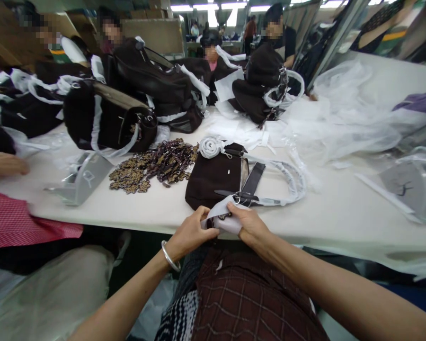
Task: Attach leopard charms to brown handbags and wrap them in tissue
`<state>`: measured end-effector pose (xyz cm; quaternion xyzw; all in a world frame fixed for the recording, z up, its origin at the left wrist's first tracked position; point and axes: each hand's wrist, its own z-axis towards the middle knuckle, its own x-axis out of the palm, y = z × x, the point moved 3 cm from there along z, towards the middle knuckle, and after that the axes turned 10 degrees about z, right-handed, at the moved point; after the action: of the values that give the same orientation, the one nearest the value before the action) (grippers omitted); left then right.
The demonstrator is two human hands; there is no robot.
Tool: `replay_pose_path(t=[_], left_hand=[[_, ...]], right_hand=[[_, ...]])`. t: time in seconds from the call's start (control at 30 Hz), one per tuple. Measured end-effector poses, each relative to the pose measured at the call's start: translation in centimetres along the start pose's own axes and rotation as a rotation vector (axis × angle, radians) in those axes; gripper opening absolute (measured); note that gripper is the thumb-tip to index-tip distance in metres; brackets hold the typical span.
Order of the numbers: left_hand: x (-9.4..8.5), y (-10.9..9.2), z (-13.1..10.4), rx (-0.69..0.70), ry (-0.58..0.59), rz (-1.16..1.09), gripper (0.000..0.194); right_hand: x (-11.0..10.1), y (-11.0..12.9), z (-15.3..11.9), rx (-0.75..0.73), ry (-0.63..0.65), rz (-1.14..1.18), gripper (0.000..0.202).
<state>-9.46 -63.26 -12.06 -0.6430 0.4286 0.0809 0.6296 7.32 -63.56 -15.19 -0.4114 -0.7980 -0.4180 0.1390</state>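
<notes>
In front of me on the table lies a dark brown handbag (213,177), its strap wrapped in white and a white coil on top. At the bag's near edge, a sheet of white wrapping paper (222,208) is folded partly around a small dark charm (224,216) by the bag's metal ring. My left hand (193,229), with a silver bangle at the wrist, pinches the paper's left end by the charm. My right hand (250,223) grips the paper's right side, thumb on top. The paper and my fingers hide most of the charm.
A pile of brown and gold charms (152,166) lies left of the bag. Several dark bags (106,116) stand behind it. Clear plastic stands (87,177) and plastic wrap (341,118) lie at the sides. A co-worker's hand (7,166) is at the left; other people sit opposite.
</notes>
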Motion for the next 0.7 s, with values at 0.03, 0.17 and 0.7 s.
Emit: replay_pose_path(t=[0.03,0.17,0.7], left_hand=[[0.2,0.2,-0.1,-0.020,-0.033,0.010,0.029],[0.7,-0.1,-0.4,-0.010,-0.179,0.226,0.021],[-3.1,0.4,1.5,0.083,-0.019,0.004,0.042]], right_hand=[[0.1,-0.2,0.0,-0.011,-0.006,0.010,0.021],[0.0,-0.7,-0.2,-0.048,-0.011,0.006,0.024],[-1.1,-0.7,-0.1,-0.126,0.096,-0.062,0.039]])
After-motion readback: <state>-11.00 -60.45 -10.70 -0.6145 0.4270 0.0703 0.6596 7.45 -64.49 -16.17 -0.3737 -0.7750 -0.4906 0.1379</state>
